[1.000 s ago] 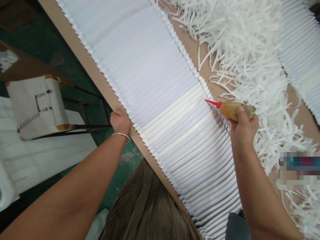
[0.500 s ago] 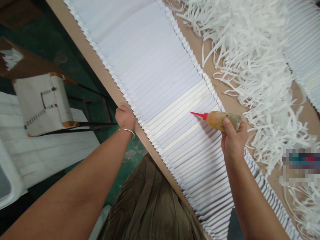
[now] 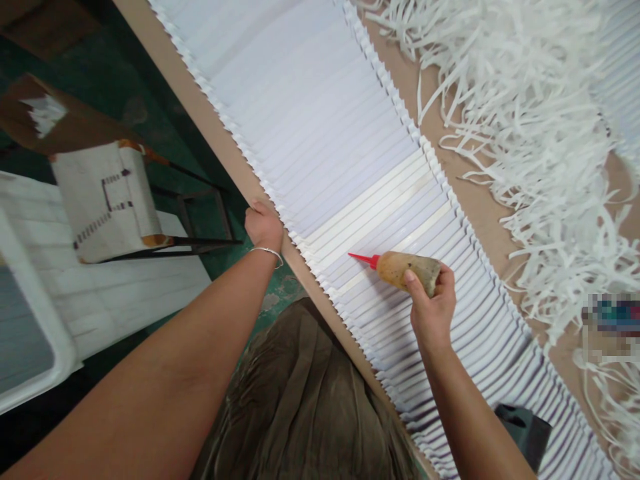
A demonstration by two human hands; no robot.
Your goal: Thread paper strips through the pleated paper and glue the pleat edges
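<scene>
A long band of overlapped white paper sheets [image 3: 310, 113] runs diagonally along the brown table. My right hand [image 3: 431, 308] is closed round a brownish glue bottle [image 3: 407, 269] with a red nozzle, whose tip rests on the sheets near the middle of the band. Several sheet edges there look cream-coloured. My left hand [image 3: 263, 225] is curled over the table's near edge [image 3: 220, 143], beside the band's left side, with a thin bangle on the wrist.
A heap of white paper strips [image 3: 530, 113] covers the table's far right. A stool with a white cloth seat [image 3: 107, 200] stands on the green floor at left, by white stacked sheets [image 3: 125, 300]. A dark object [image 3: 523, 427] lies at lower right.
My right hand has drawn the glue bottle leftward across the sheets, from the band's right edge to its middle. My left hand stays on the table edge.
</scene>
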